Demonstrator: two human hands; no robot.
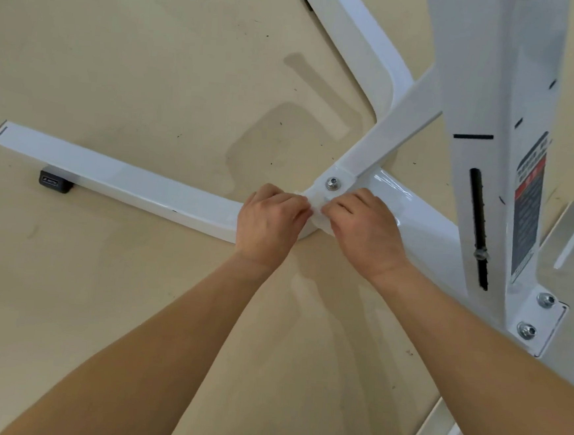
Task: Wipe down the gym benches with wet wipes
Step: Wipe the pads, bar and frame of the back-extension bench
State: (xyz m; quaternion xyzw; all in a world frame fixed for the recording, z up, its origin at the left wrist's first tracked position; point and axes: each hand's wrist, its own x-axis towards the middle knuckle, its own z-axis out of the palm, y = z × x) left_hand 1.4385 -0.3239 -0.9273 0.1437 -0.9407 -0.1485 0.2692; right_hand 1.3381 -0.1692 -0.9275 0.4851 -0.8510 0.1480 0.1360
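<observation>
Two bare forearms reach in from below. We note the left hand (pixel 269 223) and right hand (pixel 363 230) meeting knuckle to knuckle, both with fingers curled, pinching one white wipe (pixel 320 210) between them. The wipe lies on the joint of the white bench frame (pixel 127 179). One bolt (pixel 333 184) sits just above the wipe. Two base bolts (pixel 546 300) sit at the upright's foot. One black rubber foot (pixel 56 181) rests on the tan floor (pixel 120 49).

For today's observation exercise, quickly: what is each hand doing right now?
Left hand: closed, pinching the thin white wet wipe.
Right hand: closed, pinching the same wipe, over the white metal bench frame.
</observation>
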